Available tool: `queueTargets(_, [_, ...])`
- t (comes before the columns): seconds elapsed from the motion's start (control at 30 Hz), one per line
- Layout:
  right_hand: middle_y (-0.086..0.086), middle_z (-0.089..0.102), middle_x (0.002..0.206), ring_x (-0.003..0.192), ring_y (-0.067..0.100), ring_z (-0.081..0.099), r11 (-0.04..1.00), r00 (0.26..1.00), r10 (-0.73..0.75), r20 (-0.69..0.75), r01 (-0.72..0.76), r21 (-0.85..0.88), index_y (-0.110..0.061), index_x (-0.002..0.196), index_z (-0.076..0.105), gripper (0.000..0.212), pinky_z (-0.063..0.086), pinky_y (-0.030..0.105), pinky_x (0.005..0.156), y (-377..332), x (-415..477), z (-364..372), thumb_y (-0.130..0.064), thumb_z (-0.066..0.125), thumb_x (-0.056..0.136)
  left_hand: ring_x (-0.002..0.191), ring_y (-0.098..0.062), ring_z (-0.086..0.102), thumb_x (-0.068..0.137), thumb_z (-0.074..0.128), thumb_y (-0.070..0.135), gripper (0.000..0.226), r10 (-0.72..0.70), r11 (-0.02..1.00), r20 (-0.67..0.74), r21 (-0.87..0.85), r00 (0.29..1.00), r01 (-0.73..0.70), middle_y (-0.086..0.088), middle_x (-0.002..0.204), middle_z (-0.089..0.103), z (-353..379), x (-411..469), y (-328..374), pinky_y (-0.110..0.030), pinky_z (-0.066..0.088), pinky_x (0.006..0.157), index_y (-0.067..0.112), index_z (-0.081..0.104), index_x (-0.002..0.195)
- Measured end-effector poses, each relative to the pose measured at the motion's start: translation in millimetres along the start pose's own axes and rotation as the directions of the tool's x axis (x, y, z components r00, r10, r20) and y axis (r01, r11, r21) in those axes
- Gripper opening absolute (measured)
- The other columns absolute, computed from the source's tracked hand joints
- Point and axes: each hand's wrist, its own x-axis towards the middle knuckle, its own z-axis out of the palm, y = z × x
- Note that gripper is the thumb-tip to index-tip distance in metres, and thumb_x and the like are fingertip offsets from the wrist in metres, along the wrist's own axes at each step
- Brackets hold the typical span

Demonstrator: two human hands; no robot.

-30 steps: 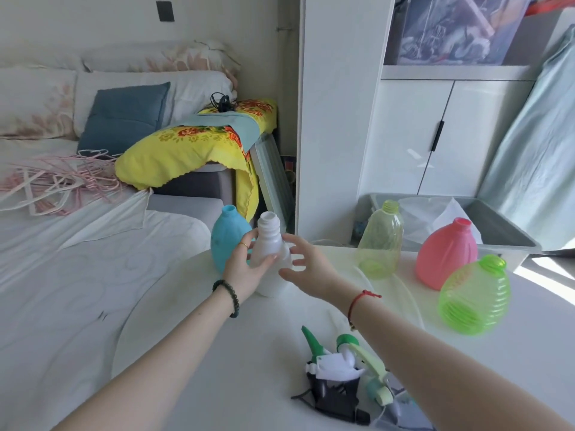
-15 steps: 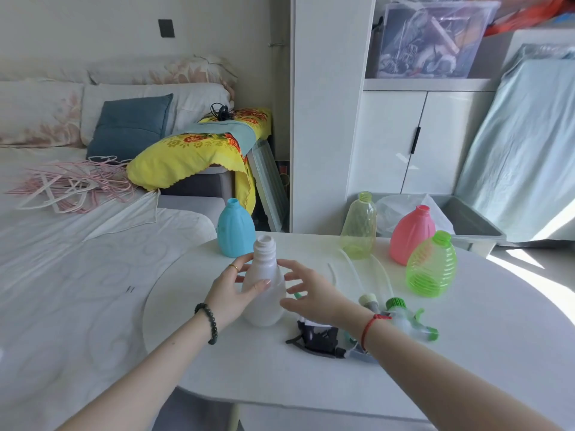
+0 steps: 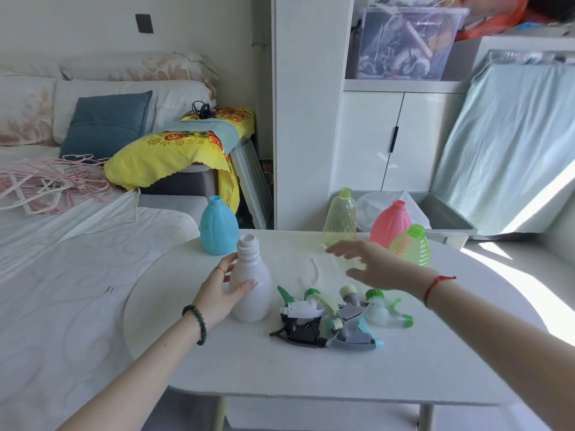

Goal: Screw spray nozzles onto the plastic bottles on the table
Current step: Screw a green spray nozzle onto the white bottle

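A white plastic bottle (image 3: 252, 290) with an uncapped threaded neck stands upright on the white table (image 3: 311, 368). My left hand (image 3: 219, 290) wraps around its left side. My right hand (image 3: 370, 265) hovers open above the table, fingers spread, just beyond a pile of several spray nozzles (image 3: 336, 315) lying to the right of the white bottle. Further back stand a blue bottle (image 3: 218, 227), a pale yellow-green bottle (image 3: 339, 217), a pink bottle (image 3: 390, 222) and a bright green ribbed bottle (image 3: 412, 247), all without nozzles.
A bed (image 3: 62, 275) with pink hangers (image 3: 46, 181) lies left of the table. A white cabinet (image 3: 395, 141) and a grey bin (image 3: 448, 219) stand behind it. Thin clear dip tubes (image 3: 314, 269) lie on the table.
The white bottle has come nearer to me and now stands beside the nozzle pile, still in my left hand. My right hand has left the bottle and moved right, over the nozzles.
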Motion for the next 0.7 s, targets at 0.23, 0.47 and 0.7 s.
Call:
queueTargets(0.23, [-0.001, 0.039, 0.141, 0.127, 0.018, 0.039, 0.964, 0.942, 0.19, 0.278, -0.125, -0.235, -0.032, 0.139, 0.025, 0.074, 0.032, 0.033, 0.107, 66.3, -45.0, 7.4, -0.015, 0.062, 0.077, 0.113, -0.019, 0.048, 0.078, 0.065, 0.033, 0.059, 0.011, 1.0, 0.011, 0.008, 1.0, -0.011, 0.0, 0.124, 0.05, 4.8, 4.1, -1.1, -0.033, 0.038, 0.092, 0.032, 0.036, 0.129])
queueTargets(0.47, [-0.002, 0.051, 0.121, 0.106, 0.018, 0.049, 0.963, 0.987, 0.141, 0.08, -0.118, -0.243, -0.038, 0.126, 0.034, 0.062, 0.037, 0.029, 0.094, 81.5, -53.2, 41.5, -0.035, 0.064, 0.071, 0.116, -0.019, 0.046, 0.079, 0.065, 0.034, 0.059, 0.01, 1.0, 0.014, 0.012, 1.0, -0.01, -0.002, 0.126, 0.049, 5.0, 3.8, -1.3, -0.034, 0.038, 0.095, 0.033, 0.035, 0.129])
queueTargets(0.7, [-0.01, 0.057, 0.108, 0.094, 0.006, 0.053, 0.993, 0.999, 0.026, 0.028, -0.023, -0.116, -0.042, 0.111, 0.049, 0.045, 0.043, 0.02, 0.085, 64.3, -57.3, -12.7, -0.03, 0.065, 0.07, 0.114, -0.017, 0.047, 0.078, 0.065, 0.034, 0.06, 0.018, 1.0, 0.018, 0.006, 1.0, -0.018, -0.002, 0.128, 0.05, 4.8, 3.6, -0.6, -0.031, 0.037, 0.094, 0.032, 0.035, 0.129])
